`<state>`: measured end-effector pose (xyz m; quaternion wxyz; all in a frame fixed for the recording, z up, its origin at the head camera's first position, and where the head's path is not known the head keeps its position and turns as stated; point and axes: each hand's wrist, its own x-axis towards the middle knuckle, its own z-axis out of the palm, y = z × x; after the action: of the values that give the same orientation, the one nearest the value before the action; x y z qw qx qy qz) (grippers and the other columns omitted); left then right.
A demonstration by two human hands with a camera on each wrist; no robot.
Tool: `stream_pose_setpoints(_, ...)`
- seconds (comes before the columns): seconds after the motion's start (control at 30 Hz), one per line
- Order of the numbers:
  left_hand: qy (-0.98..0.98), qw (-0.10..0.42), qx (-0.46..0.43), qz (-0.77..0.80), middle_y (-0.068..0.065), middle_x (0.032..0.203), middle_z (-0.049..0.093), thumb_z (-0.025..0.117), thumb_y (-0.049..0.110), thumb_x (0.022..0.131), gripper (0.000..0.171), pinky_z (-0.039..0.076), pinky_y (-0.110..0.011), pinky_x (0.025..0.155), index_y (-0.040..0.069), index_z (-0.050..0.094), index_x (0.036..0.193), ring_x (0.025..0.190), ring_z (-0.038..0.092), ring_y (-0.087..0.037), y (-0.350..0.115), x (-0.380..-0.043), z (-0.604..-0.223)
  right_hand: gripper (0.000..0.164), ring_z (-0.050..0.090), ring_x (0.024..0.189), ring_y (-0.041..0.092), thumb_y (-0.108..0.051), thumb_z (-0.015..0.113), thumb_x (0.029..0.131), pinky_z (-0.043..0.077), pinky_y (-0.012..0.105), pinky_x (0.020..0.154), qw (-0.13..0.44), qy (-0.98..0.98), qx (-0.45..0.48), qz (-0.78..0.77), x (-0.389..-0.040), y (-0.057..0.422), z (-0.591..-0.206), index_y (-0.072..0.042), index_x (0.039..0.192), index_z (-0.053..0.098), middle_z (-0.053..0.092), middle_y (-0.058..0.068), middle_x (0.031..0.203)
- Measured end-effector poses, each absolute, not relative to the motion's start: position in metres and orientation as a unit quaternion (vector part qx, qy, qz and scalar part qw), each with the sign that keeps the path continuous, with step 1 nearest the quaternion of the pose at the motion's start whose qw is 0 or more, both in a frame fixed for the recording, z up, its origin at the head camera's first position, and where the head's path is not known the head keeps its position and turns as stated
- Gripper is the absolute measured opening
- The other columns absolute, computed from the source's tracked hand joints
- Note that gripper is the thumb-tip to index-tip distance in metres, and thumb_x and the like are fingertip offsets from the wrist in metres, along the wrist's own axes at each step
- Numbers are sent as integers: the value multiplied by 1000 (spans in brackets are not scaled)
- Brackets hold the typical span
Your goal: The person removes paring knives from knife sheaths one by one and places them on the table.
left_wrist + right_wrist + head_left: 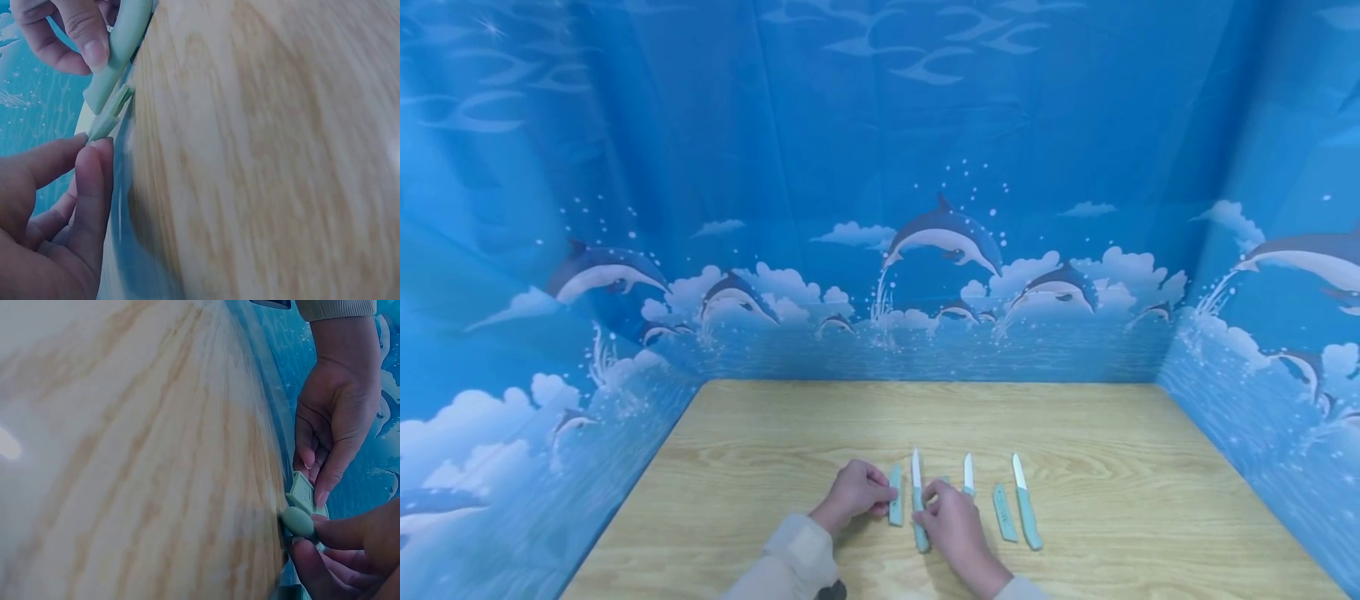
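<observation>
Between its thumb and fingers, my left hand point(857, 490) pinches a light green knife sheath point(896, 513). Just right of it lies a paring knife point(921, 537) with a pale green handle, its bare blade pointing away. My right hand point(953, 523) pinches that handle, as the left wrist view also shows. A second knife point(968, 473) lies partly hidden under the right hand, with a bit of another sheath point(945, 480) beside it. Farther right are a third sheath point(1004, 514) and a third bare-bladed knife point(1027, 515), touched by neither hand.
The wood-grain table point(760, 433) carries the knives and sheaths in a row near its front. A blue dolphin-print curtain point(820, 150) encloses it at the back and both sides. A small dark object point(832, 591) shows by the left sleeve point(797, 554).
</observation>
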<state>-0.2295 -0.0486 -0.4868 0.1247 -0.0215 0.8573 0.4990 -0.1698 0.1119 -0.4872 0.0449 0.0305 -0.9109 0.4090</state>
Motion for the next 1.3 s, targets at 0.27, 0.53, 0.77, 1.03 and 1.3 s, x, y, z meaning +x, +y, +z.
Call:
stream_pose_setpoints(0.27, 869, 131, -28, 476, -4, 66, 65, 76, 6, 80, 13, 54, -20, 52, 6, 63, 82, 55, 63, -12, -47, -229, -487, 16, 57, 61, 6, -7, 78, 77, 51, 16, 53, 58, -918, 48, 388, -171, 112, -487, -5, 83, 63, 63, -2, 71)
stream_pose_setpoints(0.53, 885, 126, -15, 447, -3, 61, 64, 77, 10, 80, 14, 53, -20, 51, 9, 64, 76, 54, 62, -12, -47, -226, -488, 16, 57, 61, 6, -6, 79, 77, 51, 16, 54, 66, -923, 46, 377, -170, 111, -486, -5, 82, 64, 62, -2, 72)
stream_pose_setpoints(0.77, 890, 129, -8, 438, -2, 60, 64, 77, 11, 80, 15, 50, -18, 49, 10, 64, 73, 53, 61, -12, -48, -225, -489, 17, 53, 58, 5, -6, 78, 78, 48, 15, 51, 63, -928, 49, 364, -169, 110, -487, -9, 76, 61, 59, -4, 67)
stream_pose_setpoints(1.03, 896, 123, -1, 428, -2, 59, 63, 78, 11, 80, 17, 49, -19, 48, 10, 62, 72, 52, 60, -12, -48, -224, -491, 18, 49, 54, 5, -8, 77, 79, 44, 15, 48, 63, -936, 51, 343, -168, 109, -489, -12, 71, 61, 56, -6, 63)
stream_pose_setpoints(1.3, 898, 114, 15, 425, -2, 58, 62, 77, 11, 80, 19, 50, -17, 47, 9, 61, 71, 51, 60, -11, -50, -223, -490, 19, 47, 52, 4, -9, 77, 79, 43, 15, 46, 70, -937, 55, 337, -168, 108, -491, -13, 69, 62, 55, -8, 61)
